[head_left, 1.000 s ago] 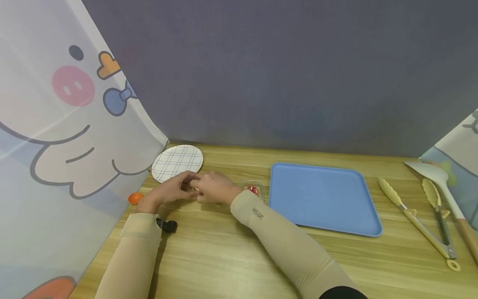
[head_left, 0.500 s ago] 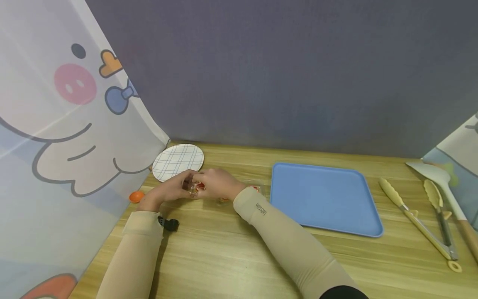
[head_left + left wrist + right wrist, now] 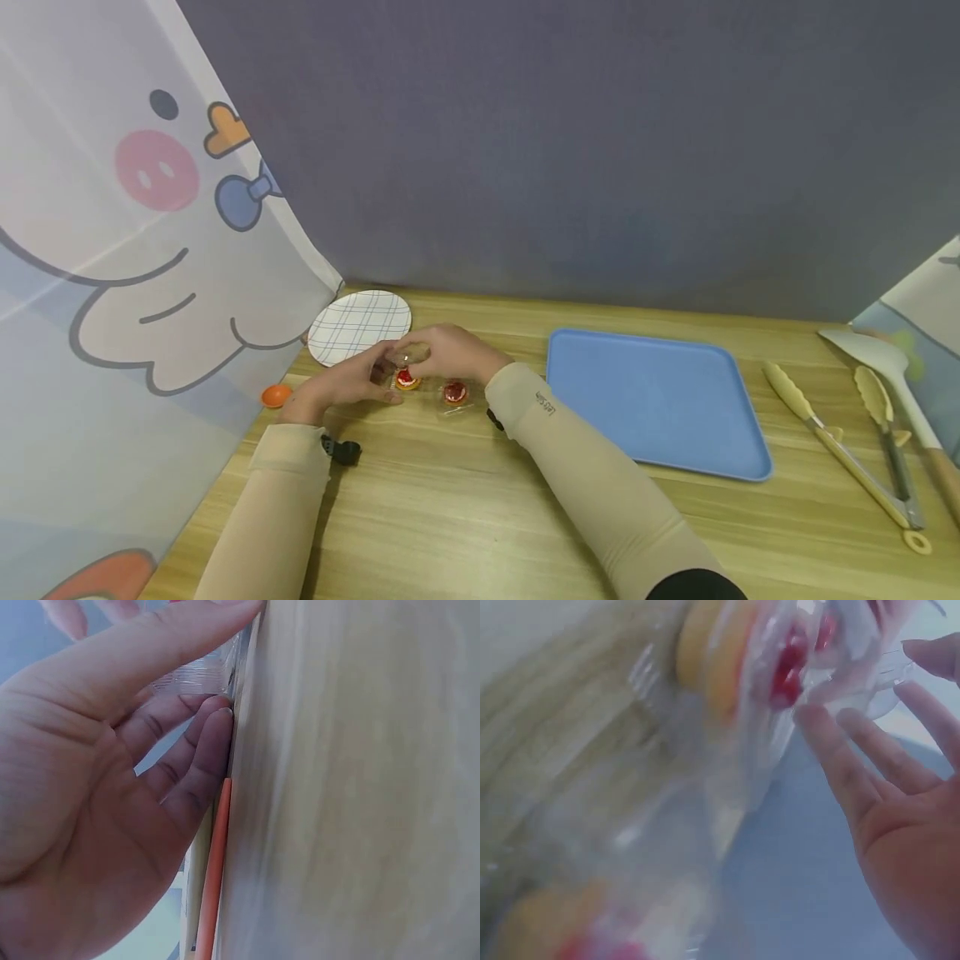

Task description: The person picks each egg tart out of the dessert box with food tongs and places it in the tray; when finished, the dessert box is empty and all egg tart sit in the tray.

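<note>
My left hand (image 3: 348,383) curves round a small red-topped tart (image 3: 407,380) in a clear plastic base, thumb at the near side and fingers at the far side. Ridged clear plastic (image 3: 199,676) shows between thumb and fingers in the left wrist view. With thumb and fingertips, my right hand (image 3: 453,354) pinches a clear plastic lid (image 3: 889,684) just above that tart. Beside it on the table sits a second tart (image 3: 455,393) in clear packaging. A blurred packaged tart (image 3: 592,934) lies at the lower left of the right wrist view.
A white plate (image 3: 360,325) with blue checks lies behind my left hand, and a small orange dish (image 3: 276,396) to its left. The blue tray (image 3: 652,400) is right of my right hand. Tongs (image 3: 840,450) and a turner (image 3: 892,375) lie at the far right.
My right hand has moved slightly right and back with the lid, exposing the tart in my left hand. The second tart has come into view; the farther one is now hidden by my right arm.
</note>
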